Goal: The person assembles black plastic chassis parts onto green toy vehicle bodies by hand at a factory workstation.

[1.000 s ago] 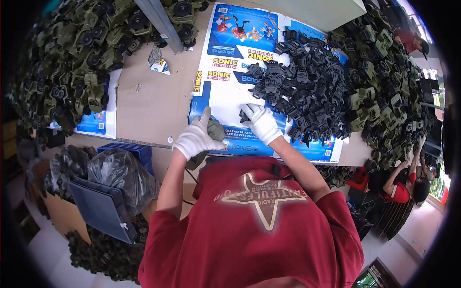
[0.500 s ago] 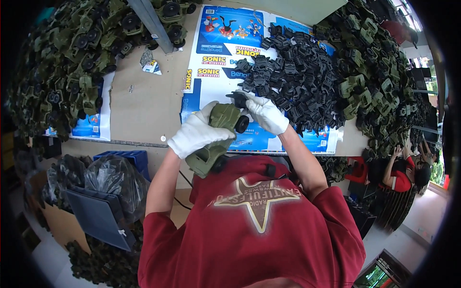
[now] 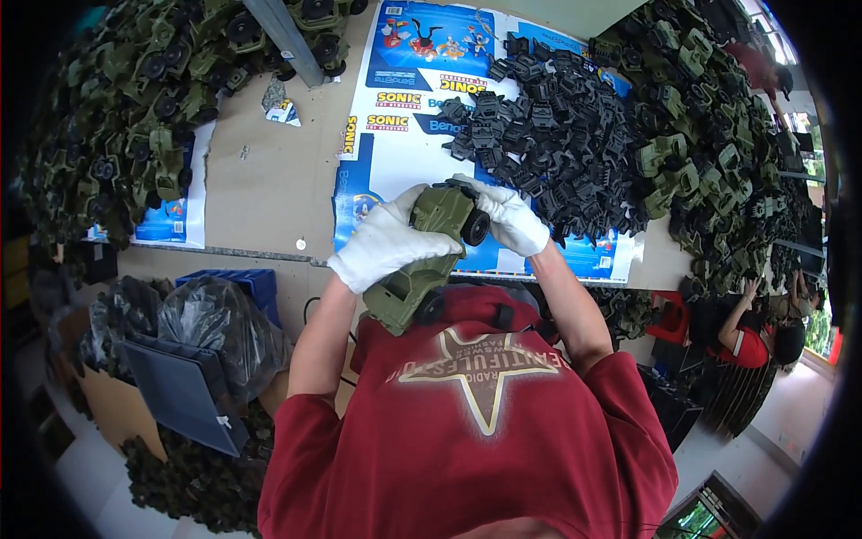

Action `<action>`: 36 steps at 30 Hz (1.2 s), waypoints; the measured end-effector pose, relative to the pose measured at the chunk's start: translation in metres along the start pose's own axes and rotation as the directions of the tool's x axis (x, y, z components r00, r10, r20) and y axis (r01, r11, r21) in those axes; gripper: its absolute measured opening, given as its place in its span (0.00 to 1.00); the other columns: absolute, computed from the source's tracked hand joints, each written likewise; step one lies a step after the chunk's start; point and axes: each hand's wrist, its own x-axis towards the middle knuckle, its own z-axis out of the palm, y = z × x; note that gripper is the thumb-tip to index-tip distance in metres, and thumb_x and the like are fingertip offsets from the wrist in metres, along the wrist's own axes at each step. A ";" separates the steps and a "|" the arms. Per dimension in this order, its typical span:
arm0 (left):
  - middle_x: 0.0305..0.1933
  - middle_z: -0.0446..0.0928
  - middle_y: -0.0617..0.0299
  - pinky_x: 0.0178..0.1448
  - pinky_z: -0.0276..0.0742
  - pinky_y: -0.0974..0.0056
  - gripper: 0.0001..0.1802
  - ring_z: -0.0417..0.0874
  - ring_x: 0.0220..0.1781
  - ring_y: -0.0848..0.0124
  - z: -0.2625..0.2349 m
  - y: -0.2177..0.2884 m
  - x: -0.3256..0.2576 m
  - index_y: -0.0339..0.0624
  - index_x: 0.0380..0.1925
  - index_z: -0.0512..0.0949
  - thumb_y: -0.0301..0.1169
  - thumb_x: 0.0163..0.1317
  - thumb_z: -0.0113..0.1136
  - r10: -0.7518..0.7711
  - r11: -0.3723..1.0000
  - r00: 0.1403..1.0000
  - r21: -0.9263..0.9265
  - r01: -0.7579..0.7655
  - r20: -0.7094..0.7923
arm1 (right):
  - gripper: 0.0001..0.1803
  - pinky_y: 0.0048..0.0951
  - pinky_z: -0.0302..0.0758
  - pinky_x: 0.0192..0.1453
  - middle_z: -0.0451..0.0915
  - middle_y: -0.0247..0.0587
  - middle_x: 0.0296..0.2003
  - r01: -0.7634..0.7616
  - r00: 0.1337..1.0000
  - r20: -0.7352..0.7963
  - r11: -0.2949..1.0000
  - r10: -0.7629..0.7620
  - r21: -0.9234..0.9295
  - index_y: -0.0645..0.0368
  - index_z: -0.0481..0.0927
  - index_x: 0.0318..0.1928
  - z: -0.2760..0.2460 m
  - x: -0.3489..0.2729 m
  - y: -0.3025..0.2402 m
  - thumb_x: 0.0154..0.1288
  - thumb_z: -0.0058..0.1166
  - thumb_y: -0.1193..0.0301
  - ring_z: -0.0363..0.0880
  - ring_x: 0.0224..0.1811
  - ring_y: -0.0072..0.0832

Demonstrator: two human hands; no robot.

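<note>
Head view: left hand (image 3: 388, 244) grips our truck (image 3: 438, 211); right hand (image 3: 510, 220) now pinches black part (image 3: 458, 186) against it, so they meet.

A maroon short-sleeved T-shirt (image 3: 467, 467) bears a large star print (image 3: 486, 382) edged in pale yellow, with lettering (image 3: 536, 360) across it. Plain white fabric gloves (image 3: 366, 256) cover the left hand (image 3: 388, 241) and right hand (image 3: 510, 221); both forearms (image 3: 321, 346) are bare.

A bare lane of counter (image 3: 256, 202) left of the printed sheet (image 3: 404, 162) runs from the near edge to the metal post (image 3: 285, 40), a torn scrap (image 3: 274, 97) near its foot. Heaped green toy trucks (image 3: 153, 99) wall the lane's left; piled black plastic parts (image 3: 561, 135) block the way beyond the right hand (image 3: 512, 218).
</note>
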 end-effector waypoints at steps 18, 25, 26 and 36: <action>0.64 0.73 0.53 0.66 0.72 0.63 0.48 0.74 0.64 0.66 0.016 -0.058 0.034 0.38 0.70 0.62 0.43 0.53 0.75 0.359 0.791 0.933 -0.522 -0.319 -0.025 | 0.21 0.34 0.70 0.64 0.80 0.44 0.53 0.244 0.924 -0.060 0.703 -0.377 -0.669 0.60 0.78 0.57 0.036 0.011 -0.007 0.74 0.48 0.59 0.77 0.58 0.34; 0.63 0.75 0.52 0.69 0.69 0.63 0.23 0.75 0.64 0.65 0.030 -0.077 0.035 0.35 0.59 0.71 0.34 0.68 0.58 0.392 0.849 0.882 -0.267 -0.456 -0.260 | 0.28 0.42 0.74 0.59 0.79 0.49 0.46 0.272 0.737 0.016 0.274 -0.675 -0.923 0.61 0.75 0.51 0.070 -0.002 0.010 0.47 0.67 0.70 0.78 0.51 0.48; 0.60 0.77 0.52 0.68 0.69 0.63 0.17 0.76 0.62 0.65 0.033 -0.075 0.032 0.34 0.56 0.74 0.32 0.71 0.52 0.396 0.852 0.875 -0.243 -0.463 -0.279 | 0.25 0.42 0.74 0.58 0.79 0.49 0.46 0.276 0.720 0.019 0.261 -0.694 -0.925 0.60 0.76 0.51 0.071 -0.005 0.009 0.50 0.65 0.70 0.78 0.50 0.48; 0.59 0.76 0.51 0.65 0.72 0.59 0.26 0.77 0.59 0.63 0.017 -0.063 0.080 0.33 0.60 0.72 0.45 0.77 0.43 0.263 0.955 0.811 0.023 -0.295 -0.523 | 0.49 0.34 0.69 0.66 0.75 0.49 0.59 -0.021 0.948 -0.280 0.850 -0.149 -0.526 0.65 0.61 0.71 0.051 -0.024 0.034 0.54 0.73 0.59 0.76 0.58 0.30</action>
